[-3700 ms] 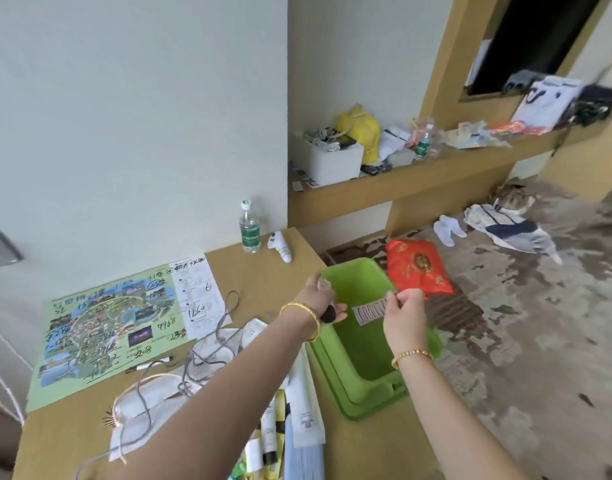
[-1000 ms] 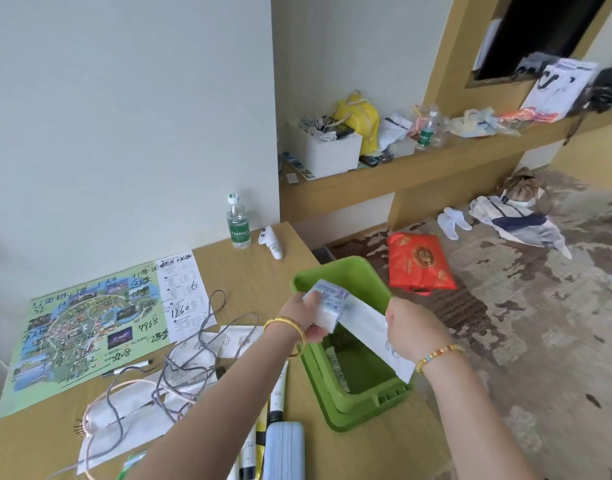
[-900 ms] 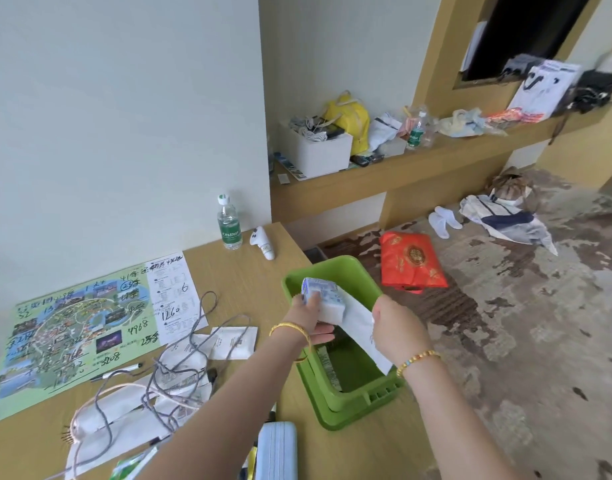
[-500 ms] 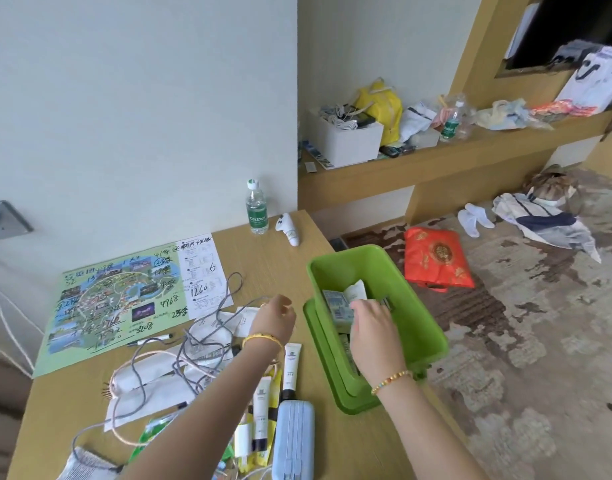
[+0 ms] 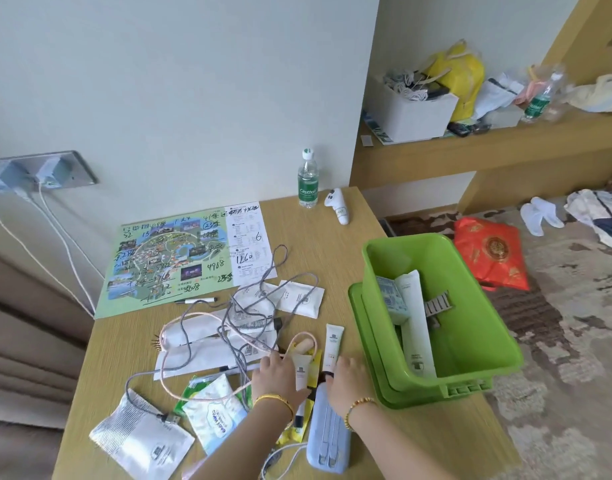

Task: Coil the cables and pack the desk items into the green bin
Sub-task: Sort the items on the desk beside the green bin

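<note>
Both hands are down among the tubes (image 5: 333,344): left hand (image 5: 275,377) and right hand (image 5: 346,379) look loose, grip unclear. Green bin (image 5: 477,327) overhangs the desk edge; tangled cables (image 5: 249,327) could snag.

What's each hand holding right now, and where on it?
Cannot be told. The left hand lies against the short white tube; the right hand covers the bottom end of the taller tube. No closed grip shows.

"Cestbon" on water bottle (image 5: 308,183)
</note>
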